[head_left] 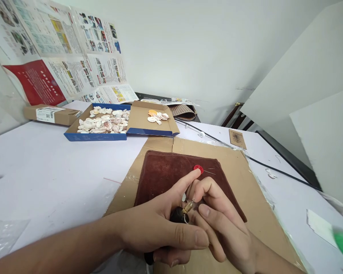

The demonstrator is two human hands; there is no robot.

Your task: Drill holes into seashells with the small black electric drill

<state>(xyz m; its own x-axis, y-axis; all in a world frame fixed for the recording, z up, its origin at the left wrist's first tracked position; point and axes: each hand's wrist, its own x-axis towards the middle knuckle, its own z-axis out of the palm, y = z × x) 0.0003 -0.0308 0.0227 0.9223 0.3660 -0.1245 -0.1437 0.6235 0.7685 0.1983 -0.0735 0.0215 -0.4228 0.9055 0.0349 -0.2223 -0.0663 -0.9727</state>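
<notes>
My left hand (160, 224) is wrapped round a small black-bodied hand drill (178, 216) with a brass chuck (188, 206) and a thin white cord. Its index finger stretches forward and overlaps the edge of a small red disc (198, 168); whether it touches the disc I cannot tell. My right hand (225, 217) has its fingers curled, the index fingertip and thumb closed in at the chuck's tip. A small pale piece (184, 197) shows between the hands. Thin needles (209, 172) lie beside the red disc on a brown cloth (168, 171).
Beneath the cloth lies flat cardboard (242, 182). At the back stands a blue box (95, 136) of shells, its open lid (137, 118) holding several more. A brown parcel (50, 115) is left of it. A black cable (208, 135) crosses the table; a cardboard square (237, 139) lies right.
</notes>
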